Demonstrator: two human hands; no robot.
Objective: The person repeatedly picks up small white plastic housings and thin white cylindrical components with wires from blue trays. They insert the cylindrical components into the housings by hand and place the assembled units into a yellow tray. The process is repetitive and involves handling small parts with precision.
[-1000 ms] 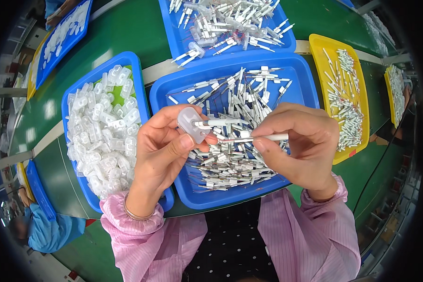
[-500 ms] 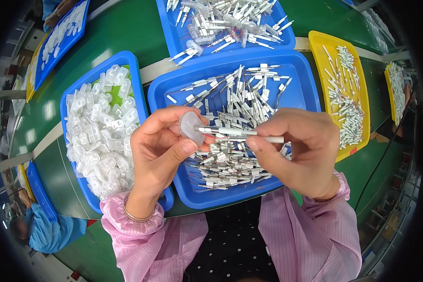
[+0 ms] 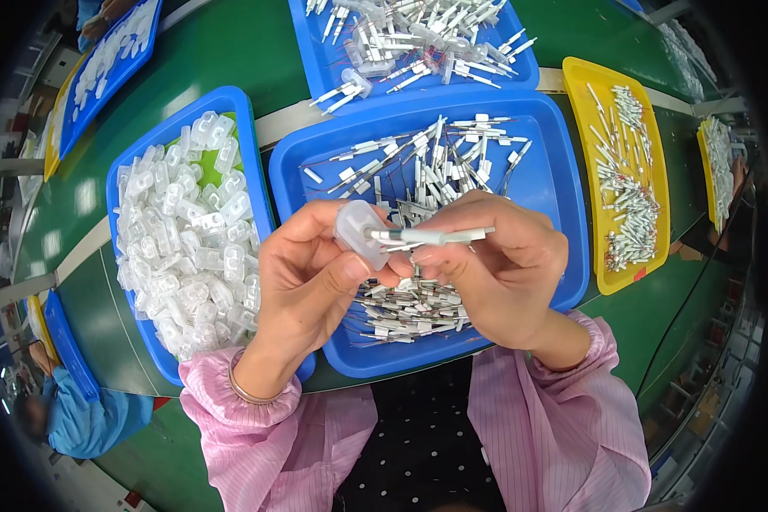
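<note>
My left hand [image 3: 305,277] holds a translucent white plastic housing [image 3: 358,230] between thumb and fingers, its opening turned to the right. From that opening stick out thin white-sleeved wired parts [image 3: 431,236]. My right hand [image 3: 508,264] pinches these white-sleeved parts close to the housing, their free ends pointing right past the fingers. How deep their inner ends sit in the housing is hidden. Below both hands lies a blue tray [image 3: 572,162] full of similar white-sleeved wired parts [image 3: 414,311].
At left stands a blue tray [image 3: 249,128] heaped with translucent housings [image 3: 188,239]. Behind, another blue tray [image 3: 316,72] carries housings with wired parts in them. A yellow tray [image 3: 602,256] with white parts stands at right. A person in a blue sleeve [image 3: 102,418] is at far left.
My right hand has moved left, toward the housing, and its grip on the white-sleeved parts is now nearer the opening. My left hand has shifted slightly right with the housing.
</note>
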